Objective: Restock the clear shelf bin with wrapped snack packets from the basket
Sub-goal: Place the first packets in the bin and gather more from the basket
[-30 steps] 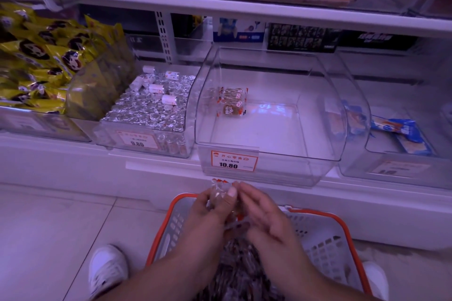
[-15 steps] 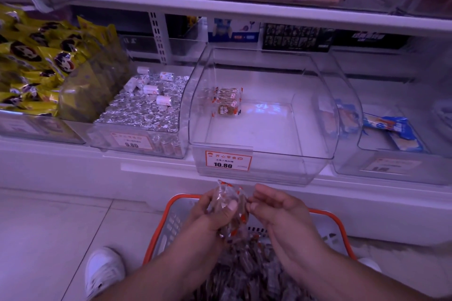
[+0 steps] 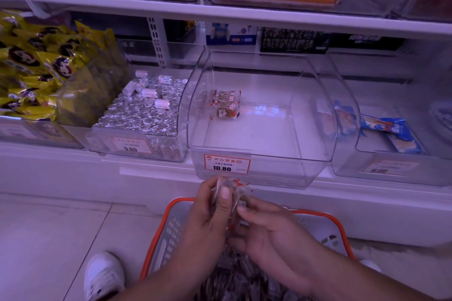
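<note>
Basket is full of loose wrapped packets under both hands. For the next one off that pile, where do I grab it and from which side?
Come from above: the basket walls block the sides, and only the top of the pile of packets is open. Pinch a packet across its flat middle rather than its crimped end. That is how the left hand holds the raised packets, while the right hand pinches them from below.

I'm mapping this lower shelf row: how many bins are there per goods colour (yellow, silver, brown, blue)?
Yellow-packet bin: 1
Silver-foil bin: 1
Brown-snack clear bin: 1
Blue-packet bin: 1
Total: 4; the far right edge is unclear.
</note>
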`<state>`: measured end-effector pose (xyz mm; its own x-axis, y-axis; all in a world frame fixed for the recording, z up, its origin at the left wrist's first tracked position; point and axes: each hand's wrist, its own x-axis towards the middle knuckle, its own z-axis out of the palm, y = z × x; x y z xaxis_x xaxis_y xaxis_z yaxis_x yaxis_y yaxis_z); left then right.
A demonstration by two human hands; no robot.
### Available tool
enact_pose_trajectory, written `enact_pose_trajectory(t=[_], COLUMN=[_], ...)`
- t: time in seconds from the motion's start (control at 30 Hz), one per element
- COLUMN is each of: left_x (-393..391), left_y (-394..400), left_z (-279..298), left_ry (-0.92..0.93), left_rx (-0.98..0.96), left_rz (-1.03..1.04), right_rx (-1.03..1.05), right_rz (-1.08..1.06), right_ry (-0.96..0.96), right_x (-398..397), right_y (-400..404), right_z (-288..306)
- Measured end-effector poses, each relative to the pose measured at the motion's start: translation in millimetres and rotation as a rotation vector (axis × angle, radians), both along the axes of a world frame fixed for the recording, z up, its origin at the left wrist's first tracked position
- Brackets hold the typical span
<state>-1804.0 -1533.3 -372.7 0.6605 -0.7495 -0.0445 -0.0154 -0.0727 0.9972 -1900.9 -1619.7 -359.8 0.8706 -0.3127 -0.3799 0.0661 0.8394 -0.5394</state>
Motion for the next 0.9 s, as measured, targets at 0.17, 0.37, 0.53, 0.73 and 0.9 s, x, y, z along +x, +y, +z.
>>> enact_pose_trajectory(t=[0.17,0.37,0.53,0.73,0.9], left_x=[1,61,115,120,126], left_y=[7,4,-7,-17,-18], left_z=[15,47,57,50,44], left_ry=[-0.151,-0.571,-0.751,-0.812,-0.794], left_rx=[-0.022,-0.073,0.054,0.191,0.215], left_rz=[-0.036,0.084,0.205,0.073,0.033], right_rx=[-0.271,-0.974,-1.491,-2.12,-2.323], right_rz=[0.009,-0.117,-0.058,0.264,0.51], right_ry=[-0.052,0.124,0.466,0.513,0.818], right_x=[-5,17,91,163,176], right_y=[0,-42,-124,-166,-187], right_z=[20,63,74,22,-14])
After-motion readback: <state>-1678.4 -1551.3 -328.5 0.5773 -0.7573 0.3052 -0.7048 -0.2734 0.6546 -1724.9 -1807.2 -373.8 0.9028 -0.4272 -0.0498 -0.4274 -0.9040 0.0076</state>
